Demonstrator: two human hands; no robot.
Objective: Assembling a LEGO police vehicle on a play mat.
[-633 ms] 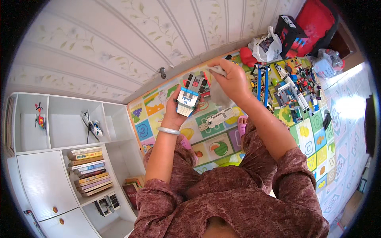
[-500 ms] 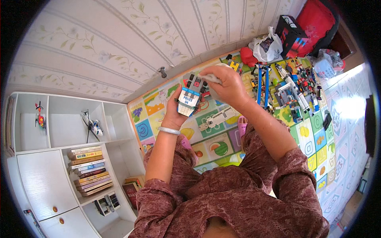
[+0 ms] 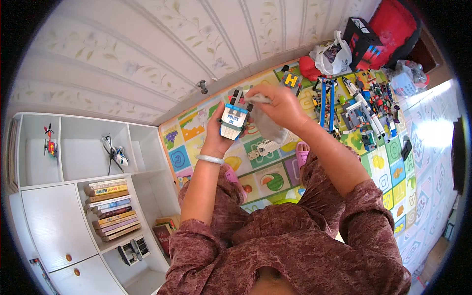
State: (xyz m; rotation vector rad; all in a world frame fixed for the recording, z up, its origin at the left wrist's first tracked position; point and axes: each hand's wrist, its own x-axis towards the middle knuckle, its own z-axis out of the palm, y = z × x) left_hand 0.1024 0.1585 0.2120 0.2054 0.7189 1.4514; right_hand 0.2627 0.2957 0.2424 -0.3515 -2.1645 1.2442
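Note:
My left hand is wrapped round a toy brick vehicle, white with a blue band and black wheels, held up over the mat. From the other side my right hand pinches a greyish-white cloth, whose loose part hangs below the fingers. The upper edge of the cloth lies against or very close to the wheeled end of the vehicle; exact contact is hard to see. Lower down, a long whitish brick piece lies on the mat, partly covered by the cloth.
A colourful play mat spreads under my pink slippers. Many loose bricks and part-built models lie to the right, by blue rails. Along the wall stand a plastic bag and a black box. A white shelf is at left.
My right hand has shifted slightly left and down, and more of the hanging cloth now shows below it. The vehicle stays in my left hand, a little turned.

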